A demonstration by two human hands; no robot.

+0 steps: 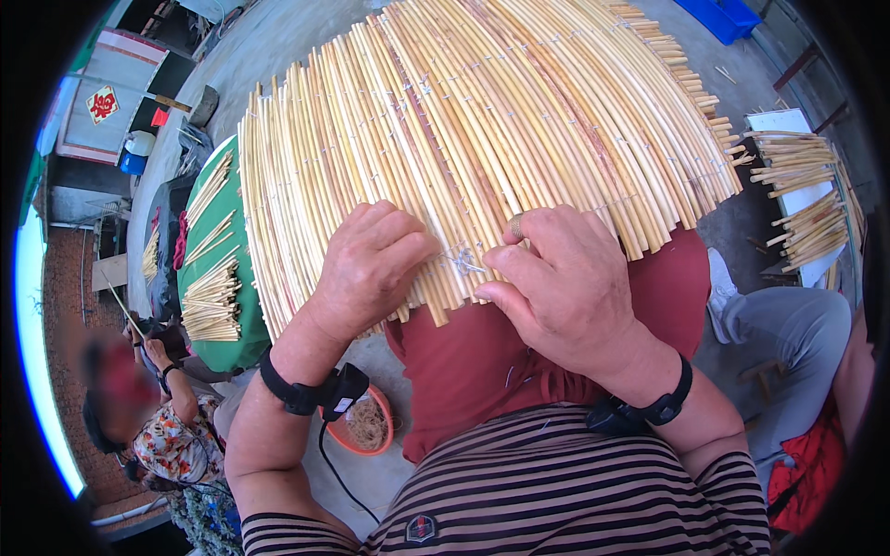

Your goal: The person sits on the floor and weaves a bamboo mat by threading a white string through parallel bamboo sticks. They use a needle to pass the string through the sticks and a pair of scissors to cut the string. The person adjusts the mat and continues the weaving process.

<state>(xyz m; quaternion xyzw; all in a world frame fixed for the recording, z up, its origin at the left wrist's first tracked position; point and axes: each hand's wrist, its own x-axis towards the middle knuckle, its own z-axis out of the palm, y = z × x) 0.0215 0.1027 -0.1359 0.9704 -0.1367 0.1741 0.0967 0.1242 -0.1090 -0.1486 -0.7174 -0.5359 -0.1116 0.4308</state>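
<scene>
A large mat of peeled pale sticks (482, 120), bound with rows of thin grey-white ties, lies across my lap. Near its close edge, a small tangle of grey-white string (459, 259) shows between my hands. My left hand (375, 264) is closed on the mat just left of that tangle, its fingers curled under and its fingertips hidden. From the right, my right hand (567, 278) has thumb and bent forefinger drawn together at the string's end. A ring-like band sits on one of its fingers. One stick end juts out below the mat's edge between the hands.
At left, a green round surface (206, 347) carries loose stick bundles. An orange basin (385, 435) with fibrous scraps stands below my left wrist. More bundles (811, 232) lie at right. A person (176, 417) holding a stick sits at left; another person's grey-trousered leg (788, 334) is at right.
</scene>
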